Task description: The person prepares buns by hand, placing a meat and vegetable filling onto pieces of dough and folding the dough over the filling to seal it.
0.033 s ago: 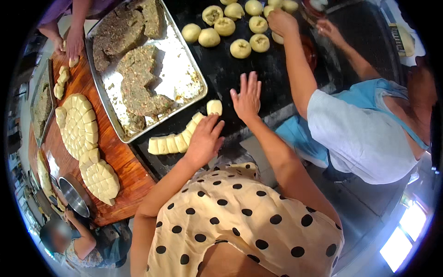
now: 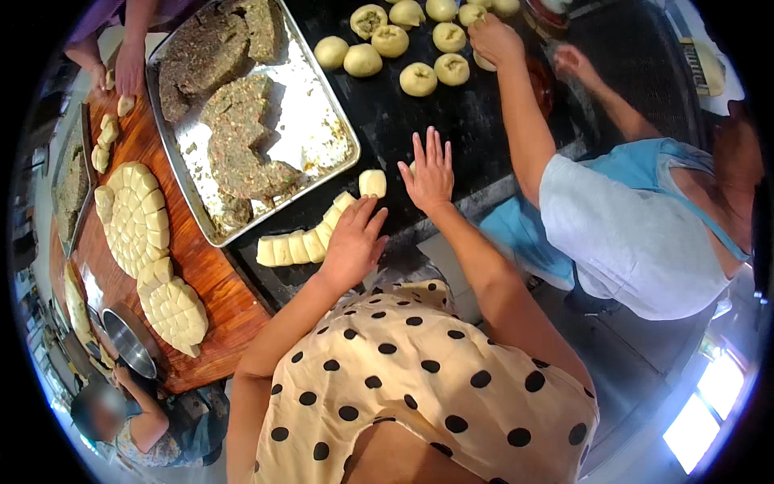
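My right hand [image 2: 431, 179] lies flat with fingers stretched out on the black work surface [image 2: 371, 113]. A bit of pale dough [image 2: 413, 167] shows between its thumb and forefinger; the rest is hidden beneath the hand. My left hand [image 2: 353, 244] rests, fingers extended, over the near right end of a curved row of cut dough pieces [image 2: 294, 248]. Its fingertips reach the edge of one separate dough piece [image 2: 372, 183]. Beyond the row stands a metal tray [image 2: 318, 161] holding slabs of speckled brownish filling [image 2: 242, 133].
Several round filled buns [image 2: 389, 40] sit at the far side. A co-worker's hand [image 2: 497, 40] reaches among them from the right. On the wooden table [image 2: 230, 323] at left lie cut dough rounds [image 2: 133, 214] and a metal bowl [image 2: 129, 339]. Another person's hands [image 2: 129, 73] handle dough there.
My right hand has shifted slightly, and a bit of dough now shows beside its thumb. The co-worker's farther hand has moved a little. My left hand stays by the row.
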`<action>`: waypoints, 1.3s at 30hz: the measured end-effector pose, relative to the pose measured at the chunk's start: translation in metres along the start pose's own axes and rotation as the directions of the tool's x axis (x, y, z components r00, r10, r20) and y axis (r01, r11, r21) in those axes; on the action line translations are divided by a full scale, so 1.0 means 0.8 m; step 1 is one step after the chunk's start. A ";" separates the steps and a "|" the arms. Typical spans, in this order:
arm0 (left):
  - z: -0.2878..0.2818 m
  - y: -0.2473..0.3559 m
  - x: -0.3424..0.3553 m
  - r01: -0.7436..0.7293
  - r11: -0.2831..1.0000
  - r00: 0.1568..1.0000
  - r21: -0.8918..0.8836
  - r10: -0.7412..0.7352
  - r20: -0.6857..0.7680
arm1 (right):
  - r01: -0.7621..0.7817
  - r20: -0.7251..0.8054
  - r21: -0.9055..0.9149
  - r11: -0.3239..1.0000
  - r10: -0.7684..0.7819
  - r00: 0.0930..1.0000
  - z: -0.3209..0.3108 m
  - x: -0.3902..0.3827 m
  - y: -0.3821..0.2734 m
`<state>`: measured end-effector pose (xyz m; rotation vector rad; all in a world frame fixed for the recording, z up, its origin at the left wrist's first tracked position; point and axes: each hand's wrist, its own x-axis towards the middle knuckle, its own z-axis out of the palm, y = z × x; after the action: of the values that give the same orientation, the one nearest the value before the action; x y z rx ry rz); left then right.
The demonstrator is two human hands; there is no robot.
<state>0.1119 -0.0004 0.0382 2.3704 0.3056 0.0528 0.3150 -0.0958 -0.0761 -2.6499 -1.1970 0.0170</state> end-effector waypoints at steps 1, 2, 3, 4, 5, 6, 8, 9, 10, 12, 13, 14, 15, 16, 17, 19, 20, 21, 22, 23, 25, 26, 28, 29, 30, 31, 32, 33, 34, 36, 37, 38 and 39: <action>0.001 -0.003 -0.003 0.015 1.000 1.000 0.004 -0.015 0.002 | 0.060 0.039 -0.004 0.998 -0.060 0.997 -0.004 -0.003 -0.001; 0.006 0.000 -0.006 0.008 1.000 1.000 -0.004 -0.008 0.003 | 0.036 0.048 -0.020 0.999 -0.035 0.998 -0.012 -0.002 -0.004; 0.008 0.002 -0.010 0.004 1.000 1.000 -0.003 -0.004 0.019 | 0.046 0.063 -0.015 0.999 -0.045 0.997 -0.008 -0.006 -0.004; 0.008 0.005 -0.008 -0.012 1.000 1.000 -0.002 0.012 0.024 | 0.058 0.065 -0.020 0.998 -0.056 0.996 -0.006 -0.004 0.000; 0.004 0.007 -0.004 -0.030 1.000 0.999 0.004 0.030 0.025 | 0.072 0.062 -0.024 0.997 -0.070 0.996 0.000 0.002 0.004; -0.002 0.012 -0.003 -0.052 0.999 0.998 0.000 0.052 0.022 | 0.047 0.050 0.066 0.997 -0.050 0.997 0.002 0.002 0.012; -0.008 0.009 -0.008 -0.012 1.000 1.000 -0.001 0.012 0.005 | 0.038 -0.021 0.059 0.998 -0.037 0.999 -0.009 -0.004 0.024; -0.009 0.006 -0.013 0.013 1.000 1.000 -0.006 -0.013 0.001 | 0.031 -0.049 0.056 0.998 -0.028 0.998 -0.013 -0.008 0.030; -0.011 0.001 -0.013 0.035 0.999 0.999 -0.018 -0.035 -0.013 | 0.005 -0.011 -0.064 0.998 -0.005 1.000 -0.009 -0.010 0.037; -0.003 0.002 -0.018 0.086 0.994 0.996 -0.070 -0.083 0.038 | -0.071 -0.002 0.044 0.997 0.071 0.997 0.001 -0.015 0.043; -0.002 0.003 -0.018 0.113 0.989 0.992 -0.094 -0.108 0.057 | -0.102 0.003 0.097 0.990 0.102 0.995 0.002 -0.012 0.043; -0.002 0.004 -0.017 0.102 0.991 0.994 -0.082 -0.099 0.040 | -0.154 -0.088 0.227 0.962 0.178 0.980 0.002 -0.013 0.041; -0.002 0.004 -0.014 0.102 0.990 0.994 -0.096 -0.098 0.041 | -0.205 -0.041 0.303 0.931 0.228 0.973 -0.003 -0.020 0.046; -0.004 0.005 -0.012 0.114 0.988 0.993 -0.108 -0.110 0.037 | -0.250 0.019 0.378 0.891 0.263 0.965 -0.018 -0.029 0.049; -0.012 0.004 -0.011 0.125 0.986 0.992 -0.111 -0.122 0.034 | -0.296 0.079 0.456 0.840 0.293 0.953 -0.028 -0.037 0.049; -0.014 0.003 -0.012 0.157 0.981 0.987 -0.112 -0.151 0.057 | -0.336 0.075 0.533 0.776 0.352 0.933 -0.011 -0.057 0.063; -0.016 0.003 -0.011 0.173 0.979 0.984 -0.109 -0.167 0.064 | -0.390 0.098 0.631 0.671 0.430 0.898 0.000 -0.062 0.067; -0.019 0.005 -0.010 0.178 0.979 0.983 -0.098 -0.172 0.066 | -0.434 0.134 0.713 0.551 0.501 0.855 0.014 -0.061 0.073; -0.023 0.007 -0.008 0.181 0.979 0.983 -0.091 -0.175 0.063 | -0.506 0.279 0.818 0.274 0.579 0.766 0.031 -0.055 0.085; -0.025 0.007 -0.006 0.183 0.979 0.982 -0.087 -0.177 0.064 | -0.534 0.385 0.834 0.141 0.545 0.745 0.025 -0.050 0.093; -0.028 0.005 -0.005 0.188 0.977 0.982 -0.097 -0.184 0.047 | -0.605 0.532 0.571 0.554 0.311 0.787 0.020 -0.038 0.104; -0.027 0.006 -0.004 0.191 0.975 0.982 -0.113 -0.188 0.035 | -0.451 0.399 0.511 0.732 0.263 0.878 0.008 -0.036 0.096; -0.029 0.007 0.000 0.192 0.968 0.981 -0.161 -0.194 0.001 | -0.103 0.147 0.264 0.959 0.065 0.987 -0.030 -0.038 0.079; -0.032 0.007 0.002 0.189 0.964 0.981 -0.188 -0.196 -0.016 | -0.142 0.224 0.359 0.923 0.063 0.972 -0.046 -0.034 0.070; -0.036 0.004 0.005 0.179 0.962 0.980 -0.206 -0.193 -0.047 | -0.189 0.300 0.445 0.875 0.053 0.952 -0.062 -0.030 0.059; -0.038 0.000 0.005 0.172 0.958 0.979 -0.231 -0.193 -0.070 | -0.251 0.383 0.516 0.819 0.042 0.923 -0.083 -0.030 0.044; -0.041 -0.005 0.006 0.163 0.954 0.977 -0.254 -0.192 -0.097 | -0.343 0.526 0.533 0.773 0.015 0.851 -0.119 -0.020 0.020; -0.047 -0.007 0.006 0.213 0.901 0.966 -0.379 -0.253 -0.057 | -0.369 0.534 0.646 0.668 -0.050 0.844 -0.128 -0.025 0.008; -0.054 -0.011 0.006 0.260 0.830 0.952 -0.494 -0.307 -0.015 | -0.382 0.560 0.701 0.602 -0.133 0.818 -0.142 -0.024 -0.007; -0.067 -0.026 0.008 0.323 0.528 0.925 -0.785 -0.350 0.145 | -0.476 0.631 0.749 0.460 -0.279 0.724 -0.190 -0.008 -0.053; -0.079 -0.030 0.005 0.276 0.265 0.940 -0.924 -0.275 0.202 | -0.558 0.674 0.736 0.382 -0.345 0.653 -0.212 0.001 -0.080; -0.089 -0.039 -0.003 0.302 0.067 0.938 -0.951 -0.196 0.285 | -0.570 0.678 0.735 0.366 -0.410 0.610 -0.216 0.006 -0.096; -0.097 -0.047 -0.011 0.331 -0.130 0.934 -0.935 -0.099 0.345 | -0.459 0.637 0.764 0.453 -0.420 0.646 -0.223 0.014 -0.115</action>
<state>0.0857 0.0760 0.0694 0.6496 0.3792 -0.0668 0.2733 -0.0653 0.1180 -1.5597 -0.8579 1.5272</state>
